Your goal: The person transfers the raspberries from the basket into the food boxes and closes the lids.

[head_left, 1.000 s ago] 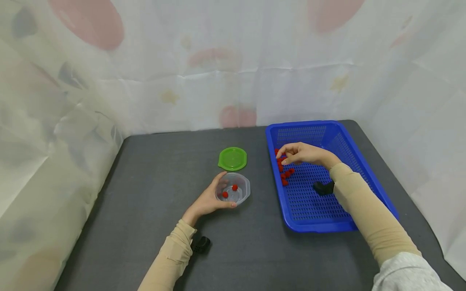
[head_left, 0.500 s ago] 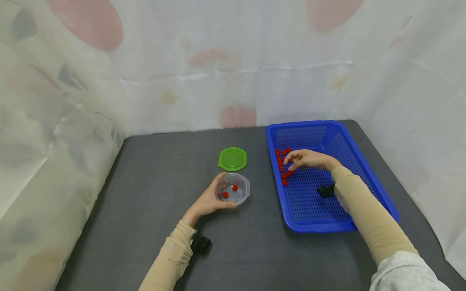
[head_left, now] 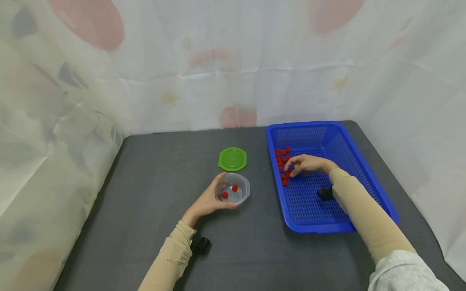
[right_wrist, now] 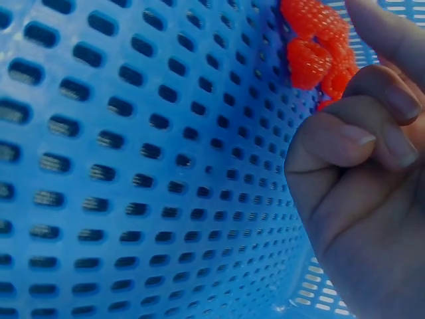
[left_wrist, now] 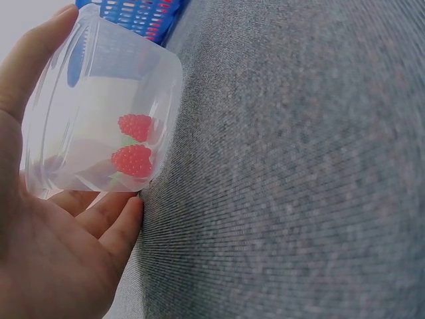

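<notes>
My left hand (head_left: 207,200) cups a clear plastic container (head_left: 233,193) that stands on the dark grey table (head_left: 156,169). Two red raspberries (head_left: 234,187) lie in it, and they show through its wall (left_wrist: 99,113) in the left wrist view, with my palm (left_wrist: 53,259) curled round its side. My right hand (head_left: 305,163) reaches down into the blue mesh basket (head_left: 313,228). Its curled fingers (right_wrist: 358,173) close on a raspberry at the edge of a pile of several raspberries (head_left: 282,155) (right_wrist: 309,60) by the basket's left wall.
A green lid (head_left: 233,158) lies flat just behind the container. The basket fills the table's right side, its near half bare mesh (right_wrist: 133,166). A pale patterned sheet (head_left: 73,133) walls in the table at the back and on both sides.
My right hand has dropped and drawn nearer inside the basket, onto the lower part of the raspberry pile. The left hand and the container have not moved.
</notes>
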Motion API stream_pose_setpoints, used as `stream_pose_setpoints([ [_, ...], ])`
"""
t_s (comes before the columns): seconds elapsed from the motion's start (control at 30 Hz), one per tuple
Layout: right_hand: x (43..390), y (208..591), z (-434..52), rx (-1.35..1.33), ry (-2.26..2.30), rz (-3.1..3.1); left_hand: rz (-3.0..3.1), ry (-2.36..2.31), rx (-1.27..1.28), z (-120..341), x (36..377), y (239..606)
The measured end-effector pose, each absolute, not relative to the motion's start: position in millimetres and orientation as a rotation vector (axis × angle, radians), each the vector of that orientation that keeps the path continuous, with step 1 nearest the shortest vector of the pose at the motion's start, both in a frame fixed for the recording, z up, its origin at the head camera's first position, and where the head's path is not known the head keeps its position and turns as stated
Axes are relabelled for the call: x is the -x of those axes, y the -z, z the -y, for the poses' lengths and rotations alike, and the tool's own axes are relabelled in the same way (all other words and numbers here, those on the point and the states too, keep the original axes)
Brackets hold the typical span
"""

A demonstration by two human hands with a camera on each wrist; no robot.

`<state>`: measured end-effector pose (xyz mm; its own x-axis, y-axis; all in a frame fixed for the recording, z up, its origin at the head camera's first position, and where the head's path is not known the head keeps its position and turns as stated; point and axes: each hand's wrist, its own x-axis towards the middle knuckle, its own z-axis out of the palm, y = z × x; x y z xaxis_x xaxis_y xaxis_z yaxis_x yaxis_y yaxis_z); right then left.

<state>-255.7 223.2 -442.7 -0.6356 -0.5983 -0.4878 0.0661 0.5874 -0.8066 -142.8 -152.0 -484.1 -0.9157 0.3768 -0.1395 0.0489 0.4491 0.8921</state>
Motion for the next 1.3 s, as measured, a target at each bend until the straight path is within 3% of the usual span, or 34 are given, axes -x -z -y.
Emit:
stream_pose_setpoints([
  [1.3,256.4,450.5,-220.2,0.415,0.921,-2.155,-2.381,-1.464,-0.360,152.7,144.8,485.0],
])
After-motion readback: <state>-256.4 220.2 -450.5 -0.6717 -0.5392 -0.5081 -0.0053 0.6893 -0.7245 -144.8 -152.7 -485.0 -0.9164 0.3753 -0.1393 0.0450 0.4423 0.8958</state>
